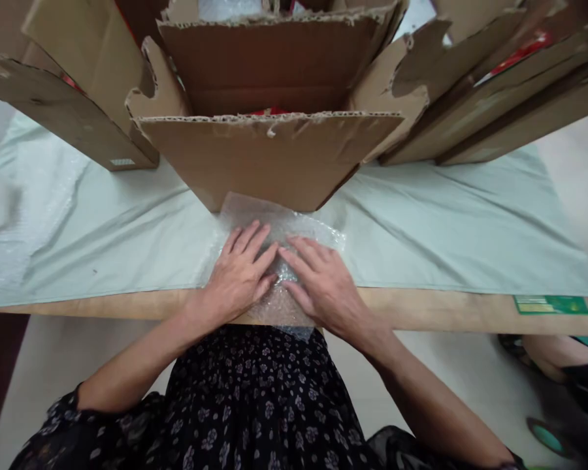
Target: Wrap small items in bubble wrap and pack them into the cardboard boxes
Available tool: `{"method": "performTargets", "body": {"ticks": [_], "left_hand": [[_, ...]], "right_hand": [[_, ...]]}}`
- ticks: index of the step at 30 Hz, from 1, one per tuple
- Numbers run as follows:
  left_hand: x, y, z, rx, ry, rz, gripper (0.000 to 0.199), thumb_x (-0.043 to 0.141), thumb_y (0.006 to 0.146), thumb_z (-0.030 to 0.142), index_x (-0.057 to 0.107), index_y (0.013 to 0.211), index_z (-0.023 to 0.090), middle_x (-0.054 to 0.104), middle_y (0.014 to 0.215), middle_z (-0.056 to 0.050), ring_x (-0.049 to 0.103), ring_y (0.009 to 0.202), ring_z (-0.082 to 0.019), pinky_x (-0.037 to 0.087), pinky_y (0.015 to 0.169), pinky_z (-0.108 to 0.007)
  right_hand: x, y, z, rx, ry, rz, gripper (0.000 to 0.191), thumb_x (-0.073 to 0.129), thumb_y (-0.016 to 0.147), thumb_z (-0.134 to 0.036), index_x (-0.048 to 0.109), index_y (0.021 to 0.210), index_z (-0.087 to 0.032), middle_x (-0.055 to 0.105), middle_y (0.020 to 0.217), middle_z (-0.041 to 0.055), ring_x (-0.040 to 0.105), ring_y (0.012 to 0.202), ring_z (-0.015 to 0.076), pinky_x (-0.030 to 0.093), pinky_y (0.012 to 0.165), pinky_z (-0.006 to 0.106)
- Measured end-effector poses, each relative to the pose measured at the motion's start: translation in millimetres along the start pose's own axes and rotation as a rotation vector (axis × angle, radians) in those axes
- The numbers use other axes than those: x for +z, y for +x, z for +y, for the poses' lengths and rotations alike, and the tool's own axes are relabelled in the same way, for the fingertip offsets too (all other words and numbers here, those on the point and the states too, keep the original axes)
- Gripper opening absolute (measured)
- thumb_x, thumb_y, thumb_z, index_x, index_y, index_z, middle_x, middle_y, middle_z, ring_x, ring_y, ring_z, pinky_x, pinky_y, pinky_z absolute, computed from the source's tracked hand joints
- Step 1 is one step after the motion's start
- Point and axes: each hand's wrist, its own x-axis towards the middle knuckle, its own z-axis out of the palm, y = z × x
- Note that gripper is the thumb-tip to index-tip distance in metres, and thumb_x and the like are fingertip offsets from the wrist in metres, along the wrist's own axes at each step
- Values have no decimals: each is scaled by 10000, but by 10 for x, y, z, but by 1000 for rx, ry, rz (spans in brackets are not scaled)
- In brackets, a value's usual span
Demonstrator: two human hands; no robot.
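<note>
You stand at a surface (436,312) draped with a pale green cloth (445,251), facing an open-topped cardboard box (269,160). A clear bubble wrap sheet (285,312) lies just in front of the box; from your viewpoint its far edge overlaps the box's base, and its near end hangs over the surface's edge. Your left hand (238,271) rests on the sheet, in front of the box, its grip spread, palm down. Your right hand (326,281) rests alongside, also before the box, its grip spread with the thumb apart. Left of the box are another carton (78,114) and, farther out, loose bubble wrap (39,196); right of it, more cartons (470,111). Well right of the box and nearer you lies a green card (551,305).
</note>
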Motion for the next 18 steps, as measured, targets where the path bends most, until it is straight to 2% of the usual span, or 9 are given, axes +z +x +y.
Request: {"method": "performTargets", "body": {"ticks": [2, 4, 7, 9, 11, 14, 18], "left_hand": [[-12, -82, 56, -48, 32, -90, 502, 669, 969, 298, 590, 1438, 137, 545, 1574, -236, 498, 1466, -428, 443, 1152, -608], [-89, -200, 127, -108, 45, -124, 474, 648, 986, 339, 605, 1418, 148, 570, 1551, -228, 554, 1394, -425, 498, 1064, -576], [-221, -258, 186, -151, -8, -48, 343, 586, 1024, 354, 674, 1276, 138, 715, 1325, -195, 667, 1147, -358, 547, 927, -503], [-247, -168, 149, -131, -46, 38, 284, 558, 1039, 319, 700, 1194, 127, 761, 1153, -158, 680, 1010, -310, 555, 889, -468], [-215, -22, 61, -96, -20, 93, 254, 562, 1030, 275, 713, 1164, 122, 756, 1158, -157, 669, 1037, -316, 555, 899, -467], [-132, 124, -89, -93, 95, 64, 226, 589, 994, 232, 732, 1126, 118, 729, 1214, -185, 645, 1089, -358, 558, 871, -488], [-118, 3, -185, -128, 152, -1, 224, 581, 995, 229, 738, 1095, 105, 732, 1042, -167, 652, 927, -322, 562, 775, -455]], "right_hand": [[105, -16, -33, -48, 20, -75, 441, 548, 1051, -353, 607, 1440, -152, 593, 1533, 180, 567, 1395, 347, 539, 1042, 512], [137, -59, 13, -51, 42, -66, 418, 544, 1058, -372, 637, 1396, -145, 592, 1534, 187, 551, 1421, 352, 528, 1065, 520], [98, -92, 101, -39, 57, -6, 356, 539, 1058, -319, 669, 1336, -139, 595, 1534, 180, 539, 1442, 341, 516, 1093, 506], [84, -62, 123, -29, 46, 1, 334, 534, 1051, -272, 676, 1327, -145, 592, 1541, 167, 542, 1442, 334, 518, 1097, 497], [111, -18, 134, -22, 31, -10, 344, 534, 1045, -257, 675, 1337, -143, 583, 1551, 167, 550, 1434, 341, 528, 1091, 507], [176, 10, 193, -40, 32, -32, 383, 527, 1049, -274, 660, 1379, -130, 582, 1551, 174, 545, 1441, 357, 539, 1086, 537], [161, 2, 308, -113, 102, -48, 353, 517, 1030, -201, 689, 1331, -132, 613, 1518, 162, 550, 1440, 349, 554, 1089, 536]]}}
